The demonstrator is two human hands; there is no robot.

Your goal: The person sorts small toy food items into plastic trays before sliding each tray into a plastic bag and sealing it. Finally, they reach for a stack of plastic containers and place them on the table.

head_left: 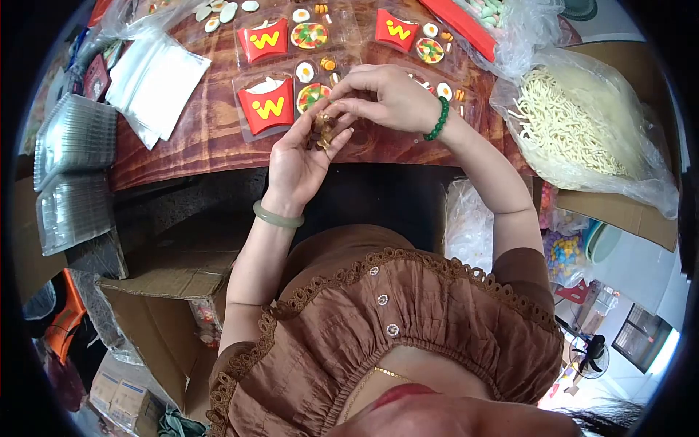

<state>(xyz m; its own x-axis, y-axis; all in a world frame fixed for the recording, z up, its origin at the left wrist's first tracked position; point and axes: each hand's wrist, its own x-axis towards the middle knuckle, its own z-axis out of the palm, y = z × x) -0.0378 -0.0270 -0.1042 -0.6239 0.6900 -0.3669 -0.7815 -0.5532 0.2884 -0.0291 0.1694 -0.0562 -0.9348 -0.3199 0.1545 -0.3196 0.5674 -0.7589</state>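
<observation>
My left hand (297, 164), with a pale bangle at its wrist, is cupped around several small shiny brown pieces (325, 131) whose kind I cannot make out. Above them my right hand (389, 100), wearing a green bead bracelet, has its thumb and fingers pinched together. What those fingertips hold is hidden. Just beyond my hands lies a clear plastic tray with a red toy fries box (266, 108), a toy fried egg (305, 71), a small toy burger (328, 64) and a miniature pizza (312, 97), partly covered by my fingers.
More filled trays with red fries boxes (263, 40) lie farther back. Clear plastic trays (73, 138) are stacked at left beside clear bags (162, 84). At right, an open plastic bag holds pale toy fries (561, 124). A cardboard box (149, 328) stands below the table's left side.
</observation>
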